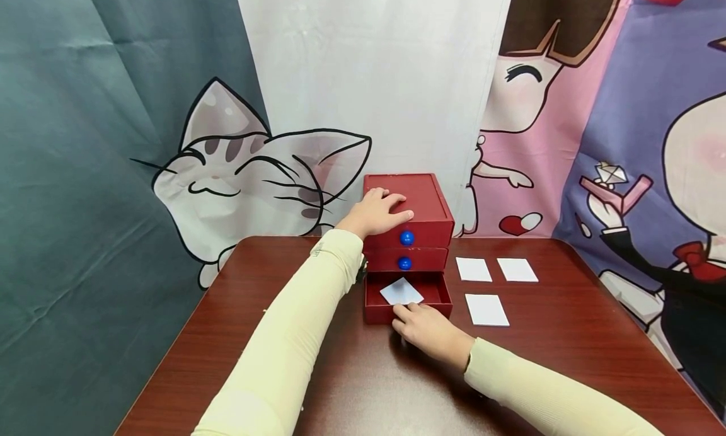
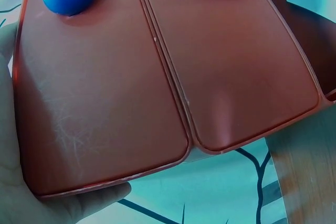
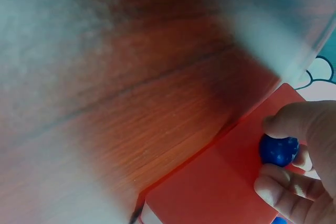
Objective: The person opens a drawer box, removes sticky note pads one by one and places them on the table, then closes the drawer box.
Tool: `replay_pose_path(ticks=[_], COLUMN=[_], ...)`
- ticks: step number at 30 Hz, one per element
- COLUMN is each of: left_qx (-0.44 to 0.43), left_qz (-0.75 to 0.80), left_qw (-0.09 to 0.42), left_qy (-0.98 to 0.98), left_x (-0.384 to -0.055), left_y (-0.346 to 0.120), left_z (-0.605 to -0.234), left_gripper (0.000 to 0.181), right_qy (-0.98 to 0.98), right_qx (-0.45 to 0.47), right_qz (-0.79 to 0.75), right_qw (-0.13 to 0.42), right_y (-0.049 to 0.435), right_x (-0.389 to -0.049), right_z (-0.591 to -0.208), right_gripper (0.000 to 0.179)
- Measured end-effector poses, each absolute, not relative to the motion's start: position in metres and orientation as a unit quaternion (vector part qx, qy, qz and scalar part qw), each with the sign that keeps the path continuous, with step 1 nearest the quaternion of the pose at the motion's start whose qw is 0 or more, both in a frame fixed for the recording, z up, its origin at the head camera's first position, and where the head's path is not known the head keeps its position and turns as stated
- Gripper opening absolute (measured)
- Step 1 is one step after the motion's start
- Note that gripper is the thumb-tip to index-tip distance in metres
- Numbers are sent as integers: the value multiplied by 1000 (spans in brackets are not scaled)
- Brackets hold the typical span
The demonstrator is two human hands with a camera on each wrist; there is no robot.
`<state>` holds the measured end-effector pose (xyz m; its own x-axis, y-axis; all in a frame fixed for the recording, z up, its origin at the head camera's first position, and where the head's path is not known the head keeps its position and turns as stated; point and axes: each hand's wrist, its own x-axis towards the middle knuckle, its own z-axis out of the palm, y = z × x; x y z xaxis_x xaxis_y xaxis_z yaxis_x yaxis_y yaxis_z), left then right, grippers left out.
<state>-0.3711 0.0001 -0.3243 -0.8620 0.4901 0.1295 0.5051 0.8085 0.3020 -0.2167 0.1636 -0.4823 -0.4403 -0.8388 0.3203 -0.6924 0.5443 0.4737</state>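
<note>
A red three-drawer box (image 1: 416, 200) with round blue knobs stands on the table. My left hand (image 1: 379, 212) rests on its top left edge with fingers spread. In the left wrist view, a finger (image 2: 105, 198) also lies along the box's left side. The bottom drawer (image 1: 379, 314) is pulled out, with a pale square card (image 1: 401, 291) lying in it, turned cornerwise. In front of this drawer, my right hand (image 1: 428, 329) pinches its blue knob (image 3: 278, 150) between thumb and fingers. The top two drawers are closed, their blue knobs (image 1: 406, 237) facing me.
Right of the box lie three white square cards: one near the box (image 1: 473, 269), one farther right (image 1: 517, 269), one closer to me (image 1: 486, 310). The dark wooden table (image 1: 346, 385) ends at a cartoon-printed curtain (image 1: 420, 77).
</note>
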Motion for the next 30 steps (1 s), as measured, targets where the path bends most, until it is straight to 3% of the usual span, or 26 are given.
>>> replay_pose_path(ticks=[8, 15, 18, 21, 30], left_qx=[-263, -259, -260, -261, -261], left_qz=[-160, -158, -158, -157, -148], left_qw=[20, 22, 21, 19, 25], left_qy=[-951, -953, -952, -952, -954], left_x=[-372, -371, -370, -371, -372], left_y=[2, 0, -1, 0, 0], left_z=[-325, -323, -323, -324, -324], left_gripper=[67, 65, 66, 66, 65], right_qy=[-857, -831, -851, -896, -985], right_qx=[444, 466, 432, 367, 146], right_qz=[-112, -32, -14, 4, 90], right_qw=[236, 303, 299, 249, 7], right_y=[166, 164, 160, 154, 133], right_x=[-207, -215, -223, -232, -269], right_z=[-470, -442, -435, -431, -428], right_gripper=[20, 18, 12, 11, 35])
